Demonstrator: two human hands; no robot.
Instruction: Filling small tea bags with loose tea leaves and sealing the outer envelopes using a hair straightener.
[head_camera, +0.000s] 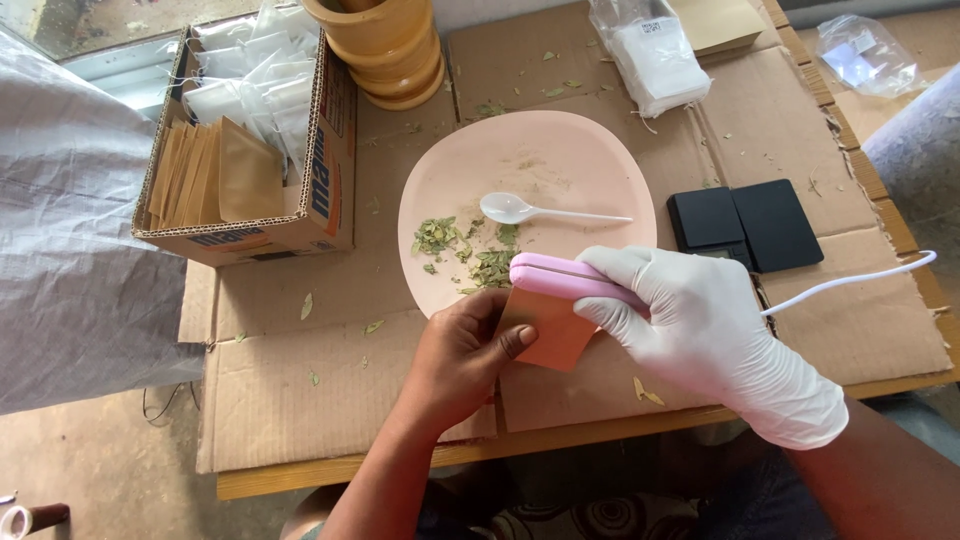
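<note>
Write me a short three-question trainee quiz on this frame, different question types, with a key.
1. True or false: the right hand wears a white glove.
2. What does the left hand hold under the pink sealer?
A. the white plastic spoon
B. a small brown pouch
C. the black scale
3. Fill in: the dried green leaves lie on a pale pink ____.

Key: 1 true; 2 B; 3 plate.
</note>
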